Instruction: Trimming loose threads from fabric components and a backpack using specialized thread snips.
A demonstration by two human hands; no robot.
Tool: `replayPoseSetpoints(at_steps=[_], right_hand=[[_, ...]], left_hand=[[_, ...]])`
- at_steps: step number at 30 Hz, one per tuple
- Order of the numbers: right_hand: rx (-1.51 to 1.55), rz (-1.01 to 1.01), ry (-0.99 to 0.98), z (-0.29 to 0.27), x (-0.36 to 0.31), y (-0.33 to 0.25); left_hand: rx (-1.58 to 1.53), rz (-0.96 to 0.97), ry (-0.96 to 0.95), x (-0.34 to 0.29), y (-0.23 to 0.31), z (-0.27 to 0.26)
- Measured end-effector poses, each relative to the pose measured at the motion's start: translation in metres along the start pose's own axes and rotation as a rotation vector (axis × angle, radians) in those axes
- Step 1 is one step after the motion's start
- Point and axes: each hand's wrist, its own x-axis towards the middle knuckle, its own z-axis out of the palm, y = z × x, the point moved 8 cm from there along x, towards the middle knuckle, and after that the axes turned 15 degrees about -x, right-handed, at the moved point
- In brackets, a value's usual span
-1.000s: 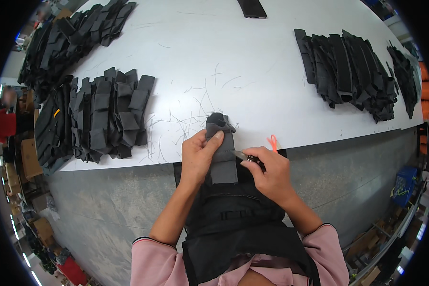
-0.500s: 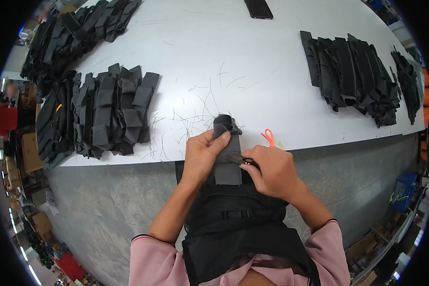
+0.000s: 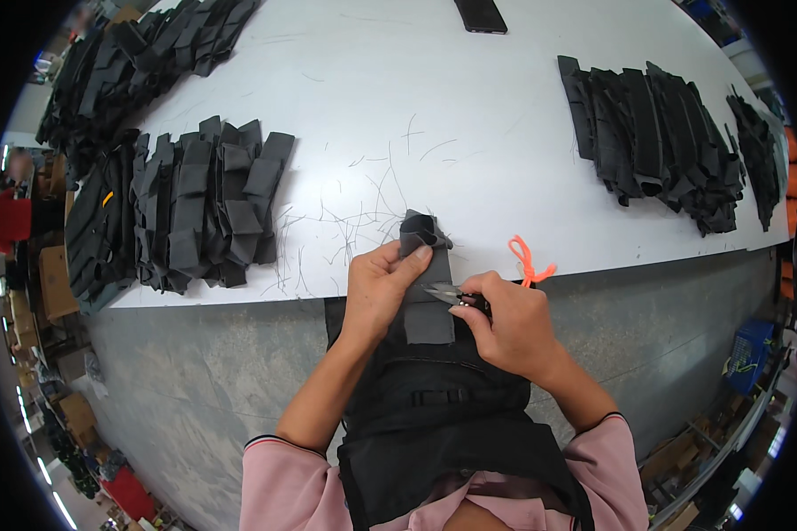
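My left hand (image 3: 378, 285) pinches a dark grey fabric strap piece (image 3: 429, 323) at its upper part, thumb on top. The strap's far end is folded into a loop, and its near end hangs past the table edge over my black apron. In my right hand (image 3: 511, 320) is a pair of thread snips (image 3: 456, 294), blades pointing left and resting on or just above the strap's middle. The blade tips are slightly apart. An orange cord (image 3: 526, 263) tied in a loop hangs off the snips beyond my knuckles.
Loose dark thread clippings (image 3: 345, 221) lie scattered on the white table (image 3: 469, 97). Stacks of similar grey straps (image 3: 212, 203) stand at the left; another strap pile (image 3: 651, 133) is at the right. A black phone (image 3: 481, 15) lies at the far edge.
The snips have shifted slightly and their blades now show sharply over the strap. The orange cord has swung to the right. My left hand keeps its grip, moving slightly right with the strap.
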Motion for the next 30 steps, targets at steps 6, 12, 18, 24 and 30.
replayPoseSetpoints(at_steps=[6, 12, 18, 24, 30], right_hand=[[-0.038, -0.087, 0.066, 0.001, 0.003, -0.007], [-0.017, 0.000, 0.011, 0.008, 0.002, -0.001], [-0.115, -0.087, 0.121, 0.004, 0.001, -0.008], [-0.069, 0.002, 0.091, -0.005, -0.001, 0.004], [-0.074, -0.096, 0.062, -0.001, 0.002, -0.004]], left_hand=[[0.030, 0.025, 0.015, 0.000, 0.001, -0.001], [0.029, 0.026, 0.008, 0.001, -0.002, -0.003], [0.054, 0.015, 0.024, 0.003, -0.003, -0.004], [0.046, -0.003, 0.021, 0.003, 0.000, -0.003], [0.064, -0.005, 0.018, 0.001, -0.001, -0.002]])
